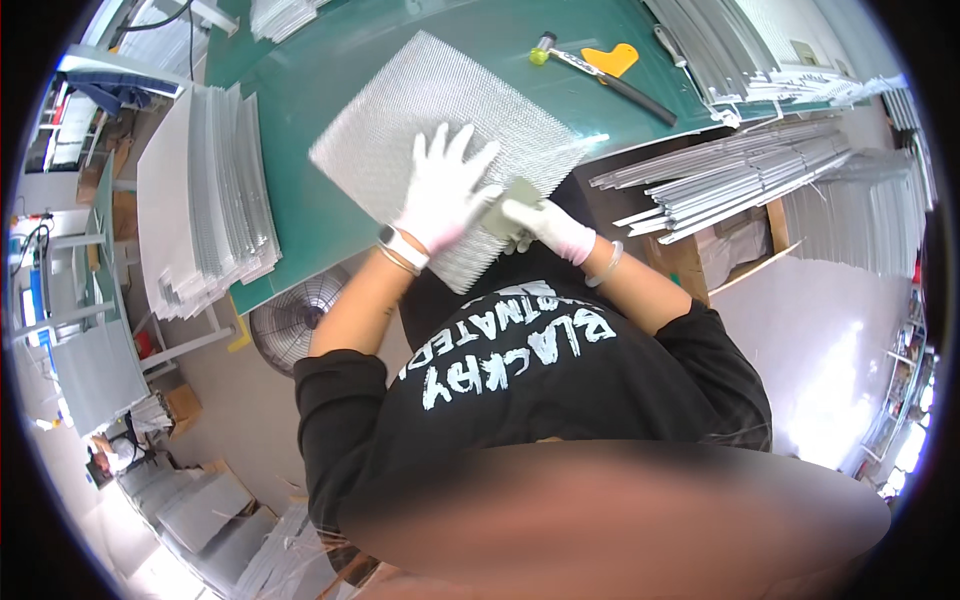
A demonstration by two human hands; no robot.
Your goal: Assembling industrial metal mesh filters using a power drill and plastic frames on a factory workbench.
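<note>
A silvery metal mesh panel [420, 95] lies turned cornerwise on the green table, one corner reaching past the near edge toward my body. My left hand [445, 190], in a white glove, rests flat on the panel with its fingers spread. In my gloved right hand [550, 226] is a grey-green rectangular pad [513, 207], pinched between thumb and fingers at the panel's near right edge. The fingers under the pad are partly hidden.
On the green table [300, 215] lie a hammer [610, 80], a yellow scraper [611, 60] and a screwdriver [670, 46]. Stacked panels [205, 190] stand at the left. Metal strips [735, 175] jut out at the right. A floor fan [298, 322] stands below the table.
</note>
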